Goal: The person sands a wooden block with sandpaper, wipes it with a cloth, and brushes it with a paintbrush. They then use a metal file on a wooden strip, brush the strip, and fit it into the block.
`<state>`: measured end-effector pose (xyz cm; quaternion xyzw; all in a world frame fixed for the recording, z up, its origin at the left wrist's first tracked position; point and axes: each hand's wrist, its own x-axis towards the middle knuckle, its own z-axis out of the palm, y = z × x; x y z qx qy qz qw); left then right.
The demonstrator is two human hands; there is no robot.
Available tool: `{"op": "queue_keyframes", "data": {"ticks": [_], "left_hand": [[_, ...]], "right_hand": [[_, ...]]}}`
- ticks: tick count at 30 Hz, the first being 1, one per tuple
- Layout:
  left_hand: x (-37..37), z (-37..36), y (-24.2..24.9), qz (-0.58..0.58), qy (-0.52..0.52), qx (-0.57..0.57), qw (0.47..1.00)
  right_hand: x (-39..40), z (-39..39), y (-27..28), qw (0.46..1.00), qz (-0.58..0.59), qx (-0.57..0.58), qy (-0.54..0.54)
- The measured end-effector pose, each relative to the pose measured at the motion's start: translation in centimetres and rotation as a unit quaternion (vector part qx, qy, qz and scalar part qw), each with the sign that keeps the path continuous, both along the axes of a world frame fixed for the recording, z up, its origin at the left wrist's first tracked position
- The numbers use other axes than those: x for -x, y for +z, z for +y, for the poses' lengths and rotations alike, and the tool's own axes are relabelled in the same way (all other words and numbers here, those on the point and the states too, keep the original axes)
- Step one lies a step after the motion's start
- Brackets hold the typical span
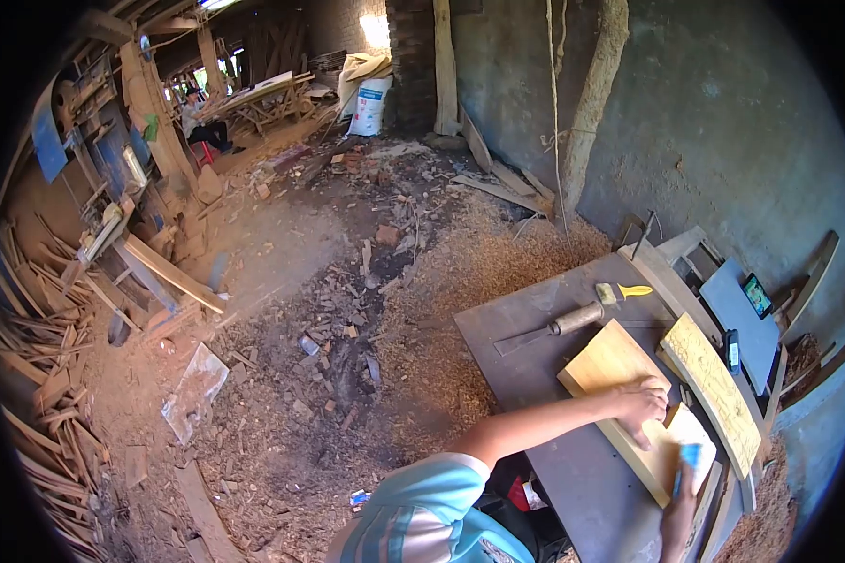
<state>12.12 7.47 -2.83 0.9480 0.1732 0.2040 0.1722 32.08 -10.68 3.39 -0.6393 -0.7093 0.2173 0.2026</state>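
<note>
A thick, pale wooden board (620,361) lies slanted across the dark worktable (554,413). My left hand (640,405) presses on it with bent fingers wrapped at its right edge. Lower down, my right hand (681,511) is closed round a blue-and-white flat thing (691,457), blurred, held over the board's near end; I cannot tell its kind. To the right, close to my hands, rests a curved board with carved patterns (714,394). Beyond the boards lie a paintbrush with a yellow handle (624,292) and a wooden-handled tool with a long flat blade (573,321).
A dark handheld device (731,350) and a phone with a lit screen (756,295) lie at the table's right side by the wall. Wood shavings (441,347) and rubble cover the floor. Scrap wood (47,403) is piled left. A person (202,122) sits far back.
</note>
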Motion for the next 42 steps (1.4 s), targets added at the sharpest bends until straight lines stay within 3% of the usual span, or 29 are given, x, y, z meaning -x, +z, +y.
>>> {"op": "queue_keyframes", "data": {"ticks": [2,3,8,13,17,22,30,36,40,42], "left_hand": [[0.1,-0.5,0.1,-0.019,0.01,0.0,1.0],[-0.2,-0.2,-0.1,-0.012,0.0,0.015,1.0],[-0.1,-0.5,0.4,-0.006,-0.009,0.022,1.0],[0.0,-0.4,-0.2,-0.017,0.006,-0.002,1.0],[0.5,-0.9,1.0,0.022,0.012,-0.001,1.0],[0.7,-1.0,1.8,0.04,0.013,-0.024,0.999],[0.7,-0.5,1.2,0.054,0.012,-0.065,0.996],[0.7,-0.9,2.6,0.093,0.018,-0.006,0.995],[0.9,-1.0,2.4,0.107,0.029,0.0,0.994],[0.7,-1.1,2.1,0.098,0.04,-0.006,0.994]], "right_hand": [[-1.0,0.2,-1.8,0.972,-0.203,-0.006,-0.12],[-0.9,-0.4,-2.2,0.966,-0.241,-0.008,-0.089],[2.0,-2.5,1.4,0.989,-0.147,-0.019,-0.006],[2.4,-2.2,1.7,0.97,-0.244,0.016,0.006],[3.5,-1.0,-0.5,0.959,-0.272,-0.042,0.074],[5.8,-0.5,-1.2,0.966,-0.225,-0.092,0.089],[6.8,-0.4,-3.5,0.949,-0.264,-0.166,-0.04],[2.5,-1.6,-4.0,0.946,-0.261,-0.116,-0.153],[0.0,-1.6,-2.2,0.962,-0.144,-0.002,-0.23],[0.4,-1.2,-3.0,0.956,-0.15,-0.016,-0.252]]}}
